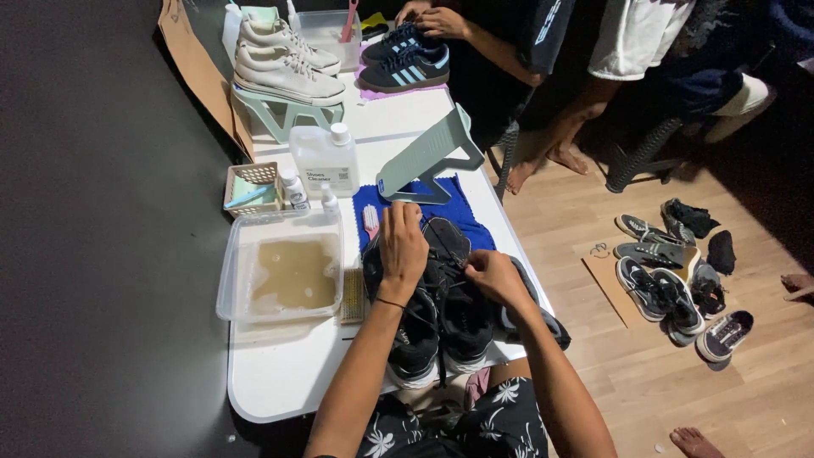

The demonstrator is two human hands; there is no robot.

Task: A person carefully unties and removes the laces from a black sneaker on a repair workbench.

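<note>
Two black sneakers (432,326) with white soles lie side by side on the white table (288,373), toes toward me. My left hand (402,246) rests on top of the left sneaker, gripping its upper. My right hand (494,276) pinches the laces of the right sneaker. A blue cloth (462,212) lies under the shoes' far ends. A small brush (370,220) lies on the cloth beside my left hand.
A clear tub of murky water (284,271) stands left of the shoes. Behind are a cleaner bottle (322,159), a small basket (252,187), a grey-green shoe stand (428,157), white sneakers (284,59) and another person's hands on dark blue sneakers (405,64). Several shoes (678,271) lie on the floor.
</note>
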